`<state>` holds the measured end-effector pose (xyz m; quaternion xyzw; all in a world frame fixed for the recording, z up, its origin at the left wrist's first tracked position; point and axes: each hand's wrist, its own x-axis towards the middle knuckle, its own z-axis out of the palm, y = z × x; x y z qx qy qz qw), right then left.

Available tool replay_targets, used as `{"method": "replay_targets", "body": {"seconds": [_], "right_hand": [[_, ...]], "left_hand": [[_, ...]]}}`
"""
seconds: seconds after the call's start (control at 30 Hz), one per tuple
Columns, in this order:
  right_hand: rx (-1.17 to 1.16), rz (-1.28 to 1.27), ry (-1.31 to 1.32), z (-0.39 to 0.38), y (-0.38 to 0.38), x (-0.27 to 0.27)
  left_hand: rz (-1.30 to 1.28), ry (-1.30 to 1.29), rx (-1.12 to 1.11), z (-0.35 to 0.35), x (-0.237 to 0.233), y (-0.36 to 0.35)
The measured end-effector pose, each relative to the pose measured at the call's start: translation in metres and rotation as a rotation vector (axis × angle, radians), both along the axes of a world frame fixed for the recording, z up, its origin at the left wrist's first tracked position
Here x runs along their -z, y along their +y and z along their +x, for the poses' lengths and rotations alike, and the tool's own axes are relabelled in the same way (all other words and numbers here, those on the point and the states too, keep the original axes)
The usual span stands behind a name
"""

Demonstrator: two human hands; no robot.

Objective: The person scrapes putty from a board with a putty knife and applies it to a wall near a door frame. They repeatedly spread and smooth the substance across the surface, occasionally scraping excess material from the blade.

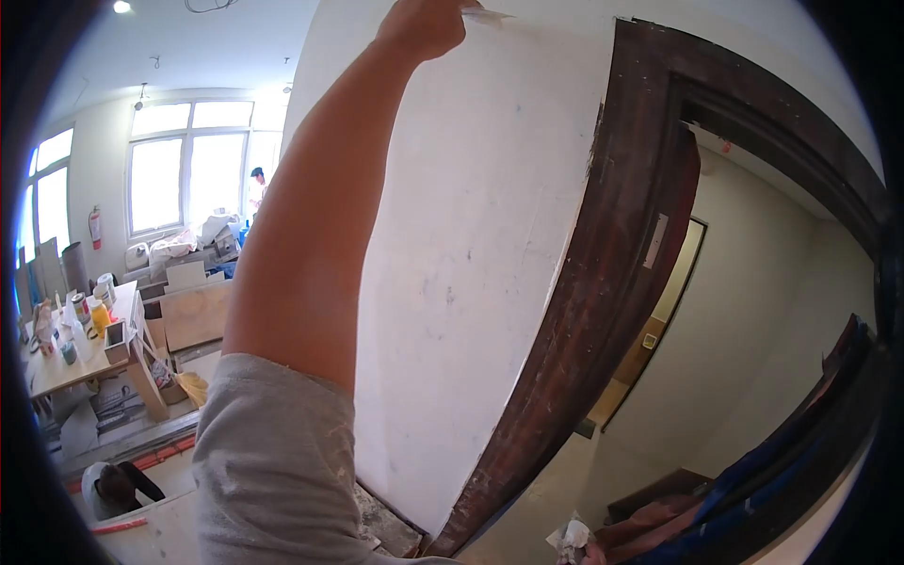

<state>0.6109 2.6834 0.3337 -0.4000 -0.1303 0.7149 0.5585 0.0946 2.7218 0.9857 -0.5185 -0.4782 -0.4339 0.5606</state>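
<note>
HIGH ON THE WALL: My left hand (pixel 421 26), raised at full stretch to the top edge of the view, is closed in a fist around the grip of a thin pale blade (pixel 488 14). Its flat tip lies against the white wall (pixel 471 235) high up, just left of the upper corner of the dark wooden door frame (pixel 603 264). The handle is hidden inside my fingers, so I cannot tell whether this is a filling knife or a scraper. My right hand is out of the picture. My grey sleeve (pixel 273 471), flecked with white, fills the lower foreground. The wall below the blade is scuffed with faint grey marks and lines.

By my reading, the step in hand is working the wall surface with the blade near the top, close to the frame, since the tool is gripped and set to the wall. The next move, I judge, calls for a flat, even pass with steady pressure from an arm at the limit of its reach. It also calls for keeping the tip off the dark wood just beside it.

Well apart, on the left, a cluttered work table (pixel 56 372) stands below tall bright windows (pixel 188 165), where another person (pixel 256 188) stands beside piled materials.
</note>
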Motion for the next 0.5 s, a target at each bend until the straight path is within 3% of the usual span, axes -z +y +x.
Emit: {"method": "replay_targets", "body": {"seconds": [0.17,0.37,0.5], "right_hand": [[0.045,-0.039,0.054,-0.002,-0.016,-0.006],[0.101,-0.038,0.060,-0.005,-0.025,-0.009],[0.120,-0.025,0.072,-0.008,-0.029,-0.013]], "left_hand": [[-0.040,-0.078,0.065,-0.002,-0.003,0.002],[-0.025,0.037,0.140,0.040,-0.009,-0.003],[-0.054,0.152,0.058,0.060,-0.018,-0.001]]}}
